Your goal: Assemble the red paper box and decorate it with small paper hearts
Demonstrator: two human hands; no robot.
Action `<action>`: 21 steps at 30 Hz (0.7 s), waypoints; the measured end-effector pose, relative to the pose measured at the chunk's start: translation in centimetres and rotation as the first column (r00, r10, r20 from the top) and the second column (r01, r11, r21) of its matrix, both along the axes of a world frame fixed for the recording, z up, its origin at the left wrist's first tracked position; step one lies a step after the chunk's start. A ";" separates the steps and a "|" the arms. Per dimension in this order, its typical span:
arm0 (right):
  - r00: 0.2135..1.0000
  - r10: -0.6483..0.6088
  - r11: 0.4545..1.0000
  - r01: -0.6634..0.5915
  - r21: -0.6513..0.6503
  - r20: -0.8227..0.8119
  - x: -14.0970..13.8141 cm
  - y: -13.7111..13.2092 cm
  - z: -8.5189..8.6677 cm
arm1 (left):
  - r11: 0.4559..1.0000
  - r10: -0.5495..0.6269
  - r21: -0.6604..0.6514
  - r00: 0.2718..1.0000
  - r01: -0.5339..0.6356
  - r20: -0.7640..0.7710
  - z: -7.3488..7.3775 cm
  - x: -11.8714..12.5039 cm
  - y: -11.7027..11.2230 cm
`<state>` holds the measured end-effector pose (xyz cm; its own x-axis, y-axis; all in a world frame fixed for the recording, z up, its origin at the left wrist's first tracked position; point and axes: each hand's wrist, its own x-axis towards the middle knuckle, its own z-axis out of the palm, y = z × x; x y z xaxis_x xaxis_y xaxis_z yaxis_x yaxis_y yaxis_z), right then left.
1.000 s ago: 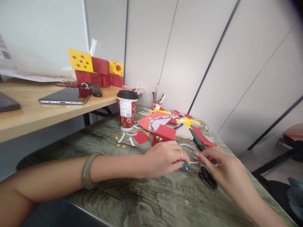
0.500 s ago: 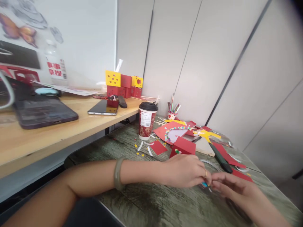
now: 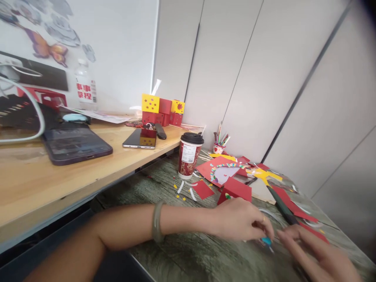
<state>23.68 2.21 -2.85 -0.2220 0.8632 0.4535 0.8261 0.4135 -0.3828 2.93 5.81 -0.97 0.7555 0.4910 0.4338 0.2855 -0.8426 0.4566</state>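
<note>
My left hand (image 3: 243, 221), with a bangle on its wrist and a ring on one finger, reaches across the grey wood-patterned table. Its fingers are curled in a pinch at a small blue piece (image 3: 266, 241), whose kind is too blurred to tell. A short gap to the right is my right hand (image 3: 319, 250), thumb and fingertips close together and smeared by motion. Whatever it may hold is too small to make out. Just behind my left hand stands a red paper box (image 3: 236, 188) with a coloured decoration on its front. A dark green-black tool handle (image 3: 283, 207) lies beyond my right fingertips.
A lidded coffee cup (image 3: 190, 156) stands beside the raised wooden shelf (image 3: 117, 166), which carries two phones and red and yellow boxes. Red paper (image 3: 203, 189), white strips, yellow stars and a decorated red card (image 3: 207, 168) lie behind. A pen cup (image 3: 219, 148) is near the wall.
My hands have moved apart, leaving a wider gap between their fingertips. The blue piece shows more clearly below my left fingers. The whole view has shifted slightly.
</note>
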 end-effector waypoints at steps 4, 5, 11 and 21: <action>0.996 -0.010 0.999 0.007 -0.041 -0.084 -0.5 0.0 0.9 | 0.950 0.034 -0.312 0.990 0.012 0.140 0.3 -0.4 0.4; 0.995 -0.003 0.997 -0.004 -0.072 -0.097 -0.7 -0.2 1.1 | 0.938 0.045 -0.347 0.985 0.015 0.165 0.3 -0.5 0.5; 0.990 -0.056 0.993 0.042 -0.113 -0.130 -2.9 -1.6 2.3 | 0.932 0.047 -0.362 0.982 0.023 0.185 0.2 -0.6 0.6; 0.973 -0.022 0.978 -0.027 -0.208 -0.231 -3.3 -1.4 1.9 | 0.947 0.018 -0.317 0.981 0.045 0.192 0.5 -0.5 0.3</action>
<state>20.37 0.82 -1.00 -0.1349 0.9435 0.3027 0.7041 0.3062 -0.6407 2.45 6.11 -0.51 0.6818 0.6173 0.3925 0.1564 -0.6472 0.7461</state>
